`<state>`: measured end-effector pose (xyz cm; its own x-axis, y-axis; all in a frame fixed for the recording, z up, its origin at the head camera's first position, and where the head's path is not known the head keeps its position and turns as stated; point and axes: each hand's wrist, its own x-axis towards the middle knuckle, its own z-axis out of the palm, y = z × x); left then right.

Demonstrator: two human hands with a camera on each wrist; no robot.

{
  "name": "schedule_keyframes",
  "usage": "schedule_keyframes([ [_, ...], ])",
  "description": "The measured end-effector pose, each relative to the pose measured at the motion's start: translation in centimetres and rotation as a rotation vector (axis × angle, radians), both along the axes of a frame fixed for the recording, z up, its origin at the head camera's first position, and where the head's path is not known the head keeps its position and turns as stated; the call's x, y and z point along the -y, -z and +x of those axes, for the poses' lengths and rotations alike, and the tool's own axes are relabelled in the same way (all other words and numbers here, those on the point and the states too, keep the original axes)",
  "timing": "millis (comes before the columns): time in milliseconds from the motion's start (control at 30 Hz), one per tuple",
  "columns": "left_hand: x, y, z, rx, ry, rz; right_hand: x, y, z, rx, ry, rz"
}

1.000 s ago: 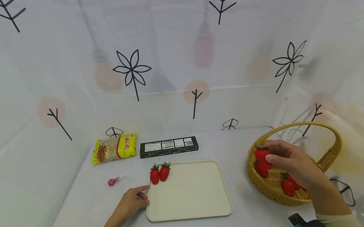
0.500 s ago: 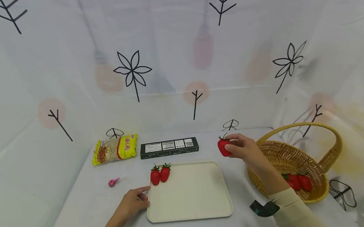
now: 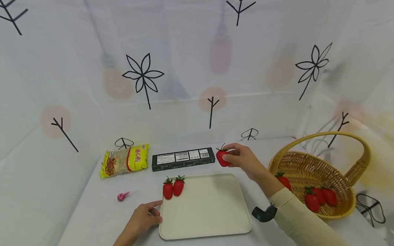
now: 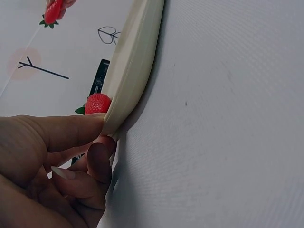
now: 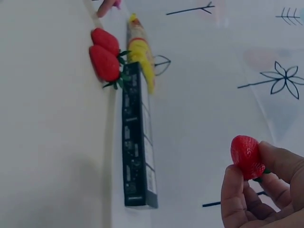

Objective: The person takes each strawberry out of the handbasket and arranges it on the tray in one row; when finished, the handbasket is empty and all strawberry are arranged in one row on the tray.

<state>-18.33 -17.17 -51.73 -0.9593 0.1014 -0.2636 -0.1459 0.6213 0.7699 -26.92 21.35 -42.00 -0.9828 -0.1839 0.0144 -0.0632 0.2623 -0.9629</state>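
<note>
Leftward from its place of half a second ago, the right hand (image 3: 244, 158) has moved with the red strawberry (image 3: 222, 157), and its arm now leaves visible one more berry at the left side of the basket (image 3: 304, 167). Nearest to the viewer, the left hand (image 3: 140, 218) stays at the left edge of the cream tray (image 3: 208, 208), its fingers bent and closed upon the rim. To the right on the tabletop (image 3: 85, 233), the basket contains four visible berries (image 3: 311, 203), one of them apart from the other three. At the far left corner of the tray lie two other strawberries (image 3: 168, 190), side by side, leaves pointing away. Left of them, on the tabletop, is a small pink item (image 3: 122, 196). Farther, the fingers of the right hand pinch their strawberry, which appears beyond the far edge of the tray, in the air; its exact height I cannot tell. Behind the tray lies a black box (image 3: 183, 159), and to its left a yellow food bag (image 3: 124, 161), before the printed cloth (image 3: 179, 46).
</note>
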Motion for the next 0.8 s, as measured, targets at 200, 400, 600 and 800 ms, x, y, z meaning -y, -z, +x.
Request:
schedule_keyframes([
  [200,-0.1,-0.2,0.0,-0.035,0.005,-0.003,2.6,1.2,-0.9,0.057,0.004,-0.024],
  [400,-0.1,-0.2,-0.2,-0.030,0.017,-0.016,5.3,2.9,-1.5,0.087,-0.003,-0.072],
  [600,0.0,-0.2,-0.2,-0.016,0.011,-0.006,7.8,5.0,-1.5,0.110,-0.023,-0.065],
  [800,0.1,0.0,-0.1,-0.023,0.010,-0.009,9.7,6.9,-1.2,0.129,-0.049,-0.024],
])
